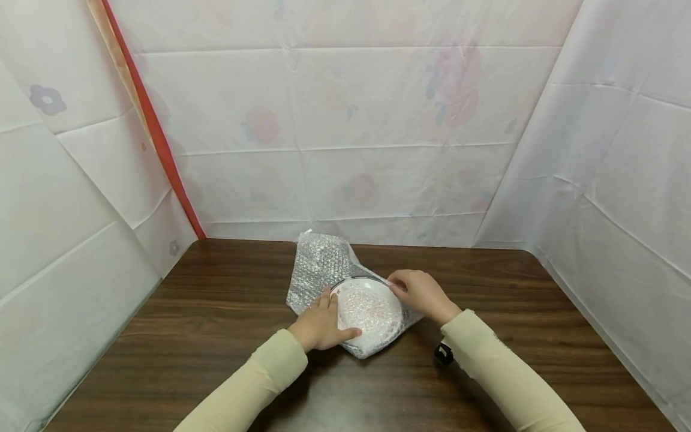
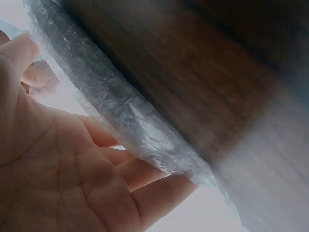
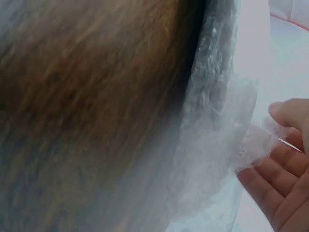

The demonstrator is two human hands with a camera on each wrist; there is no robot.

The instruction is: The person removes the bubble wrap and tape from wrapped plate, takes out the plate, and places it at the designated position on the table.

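A white plate (image 1: 367, 284) with dark rim lines lies on a sheet of bubble wrap (image 1: 320, 264), part of which is folded over its middle. My left hand (image 1: 321, 324) rests on the plate's left side with fingers extended and thumb spread, pressing the wrap down. In the left wrist view, the straight fingers of that hand (image 2: 72, 164) lie along the wrapped edge (image 2: 116, 104). At the plate's right rim, my right hand (image 1: 423, 294) pinches an edge of the wrap. Bunched wrap (image 3: 253, 145) shows between thumb and fingers in the right wrist view. The plate's underside is hidden.
The dark wooden table (image 1: 216, 312) extends around the plate. White patterned cloth (image 1: 345, 132) hangs behind and at both sides, with a red strip (image 1: 156, 132) at the left corner. A black device (image 1: 444, 354) sits at the right wrist.
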